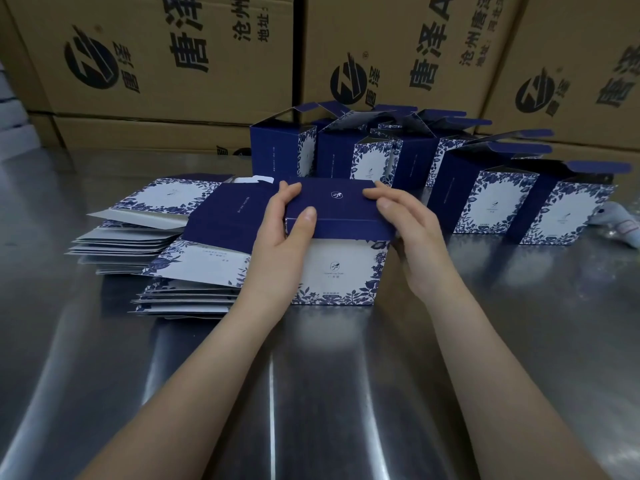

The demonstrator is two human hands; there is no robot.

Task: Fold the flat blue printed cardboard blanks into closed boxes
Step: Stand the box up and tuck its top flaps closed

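A blue box (337, 268) with a white, flower-printed front stands on the metal table (346, 375) in the middle. Its dark blue lid (334, 202) lies folded down over the top. My left hand (287, 230) grips the lid's left end, thumb on the front flap and fingers over the far edge. My right hand (405, 220) holds the lid's right end, fingers laid along its top. To the left lies a stack of flat blanks (156, 237), fanned out and partly under the box. Behind stand several folded boxes (485, 199) with their top flaps open.
Large brown shipping cartons (173, 57) with black print form a wall along the table's far side. A small pale object (623, 226) lies at the right edge, beside the folded boxes. The shiny table surface stretches bare toward me.
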